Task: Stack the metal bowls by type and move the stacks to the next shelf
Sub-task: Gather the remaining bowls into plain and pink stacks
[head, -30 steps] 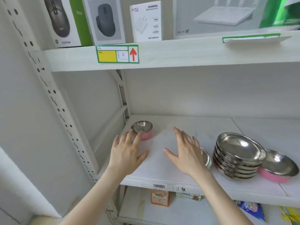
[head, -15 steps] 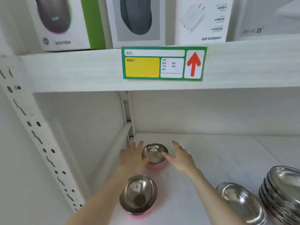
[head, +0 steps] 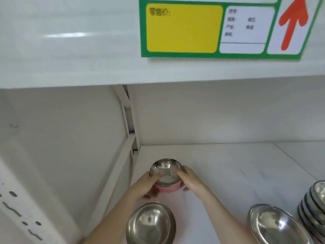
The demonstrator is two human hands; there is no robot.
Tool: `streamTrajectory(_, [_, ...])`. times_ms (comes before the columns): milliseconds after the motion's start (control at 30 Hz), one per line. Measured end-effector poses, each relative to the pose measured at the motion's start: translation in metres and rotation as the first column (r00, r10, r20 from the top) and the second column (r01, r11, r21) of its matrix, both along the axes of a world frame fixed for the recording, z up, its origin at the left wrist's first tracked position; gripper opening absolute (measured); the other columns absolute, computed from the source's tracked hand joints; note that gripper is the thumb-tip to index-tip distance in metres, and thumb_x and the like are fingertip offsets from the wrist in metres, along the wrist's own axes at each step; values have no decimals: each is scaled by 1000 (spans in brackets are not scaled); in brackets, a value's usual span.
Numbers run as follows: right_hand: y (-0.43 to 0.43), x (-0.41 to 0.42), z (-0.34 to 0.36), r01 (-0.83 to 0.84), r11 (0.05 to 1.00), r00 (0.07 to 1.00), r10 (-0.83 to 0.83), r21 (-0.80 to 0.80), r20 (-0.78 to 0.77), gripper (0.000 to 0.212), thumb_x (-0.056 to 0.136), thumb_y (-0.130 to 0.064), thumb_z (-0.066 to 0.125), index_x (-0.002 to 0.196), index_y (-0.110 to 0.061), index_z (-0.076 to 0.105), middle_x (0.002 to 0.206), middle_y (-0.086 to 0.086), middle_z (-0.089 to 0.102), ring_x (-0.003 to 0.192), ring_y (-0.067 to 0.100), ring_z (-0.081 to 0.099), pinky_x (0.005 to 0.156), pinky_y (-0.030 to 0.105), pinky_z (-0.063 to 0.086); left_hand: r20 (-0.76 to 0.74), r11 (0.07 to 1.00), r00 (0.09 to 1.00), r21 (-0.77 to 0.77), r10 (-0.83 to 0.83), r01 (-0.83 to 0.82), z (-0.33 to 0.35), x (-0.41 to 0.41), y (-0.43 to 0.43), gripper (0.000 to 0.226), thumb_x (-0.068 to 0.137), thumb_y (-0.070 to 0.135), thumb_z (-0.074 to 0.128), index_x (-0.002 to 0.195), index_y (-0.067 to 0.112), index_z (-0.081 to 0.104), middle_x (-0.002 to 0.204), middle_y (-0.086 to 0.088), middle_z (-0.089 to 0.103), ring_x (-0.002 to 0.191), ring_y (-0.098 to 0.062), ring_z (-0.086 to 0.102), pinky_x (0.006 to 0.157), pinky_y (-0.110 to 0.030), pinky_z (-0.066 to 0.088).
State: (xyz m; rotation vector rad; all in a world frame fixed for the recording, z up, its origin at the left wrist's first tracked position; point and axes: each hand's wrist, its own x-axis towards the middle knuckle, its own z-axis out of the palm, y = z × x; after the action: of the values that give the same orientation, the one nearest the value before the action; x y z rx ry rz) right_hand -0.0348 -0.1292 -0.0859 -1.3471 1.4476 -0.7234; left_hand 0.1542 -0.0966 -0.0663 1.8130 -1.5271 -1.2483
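Observation:
A small metal bowl with a pink outside point(head: 166, 175) sits near the back left corner of the white shelf point(head: 237, 173). My left hand point(head: 146, 186) grips its left side, thumb over the rim. My right hand point(head: 190, 179) grips its right side the same way. Closer to me stands a second small metal bowl point(head: 150, 224), between my forearms. A wide shallow metal bowl point(head: 276, 226) lies at the lower right. A stack of several shallow metal bowls point(head: 314, 206) is cut off by the right edge.
The shelf above point(head: 70, 50) hangs close overhead, with a green and yellow price label bearing a red arrow point(head: 223, 27). A white upright post point(head: 130, 120) stands in the back left corner, and the perforated frame post point(head: 19, 208) is at the near left.
The view has pushed in closer under the upper shelf. Both hands, which were reaching beside the pink bowl, have closed on its two sides.

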Motion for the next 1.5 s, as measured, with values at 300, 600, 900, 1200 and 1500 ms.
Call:
streamTrajectory(300, [18, 3, 11, 28, 999, 999, -26, -35, 44, 41, 90, -54, 50, 118, -23, 53, 114, -4, 64, 95, 15, 62, 67, 29, 49, -33, 997, 999, -70, 9, -11, 15, -9, 10, 30, 94, 59, 47, 93, 32, 61, 84, -10, 77, 81, -28, 75, 82, -37, 54])
streamTrajectory(600, [44, -20, 53, 55, 989, 998, -50, -136, 44, 40, 91, -51, 52, 117, -20, 55, 112, -1, 66, 91, 16, 65, 69, 30, 52, 50, 989, 997, -133, -55, 61, 57, -29, 30, 32, 94, 62, 43, 94, 34, 58, 85, -12, 77, 66, -16, 65, 73, -31, 48])
streamTrajectory(900, [78, -88, 96, 69, 971, 995, -52, -228, 80, 26, 90, -39, 58, 110, -23, 56, 103, -4, 65, 81, 9, 60, 62, 24, 47, 27, 980, 999, -195, -19, 24, 91, -92, 59, 60, 83, 66, 55, 121, 20, 47, 80, -6, 73, 53, -7, 62, 55, -19, 46])
streamTrajectory(1200, [134, -194, 128, -27, 961, 997, 44, -277, 57, 24, 87, -42, 61, 108, -30, 57, 101, -11, 66, 89, 4, 62, 65, 22, 42, -88, 959, 996, -284, -33, 7, 118, -196, 126, 42, 96, 40, 57, 123, 10, 44, 76, -3, 64, 41, 4, 55, 43, -11, 41])
streamTrajectory(1500, [198, -324, 140, 35, 940, 999, -25, -339, 36, 40, 75, -60, 60, 105, -34, 62, 100, -7, 70, 90, 15, 66, 69, 31, 48, -103, 937, 990, -345, -97, 56, 127, -313, 181, 49, 90, 52, 61, 122, 17, 48, 79, -4, 74, 53, -7, 64, 51, -20, 49])
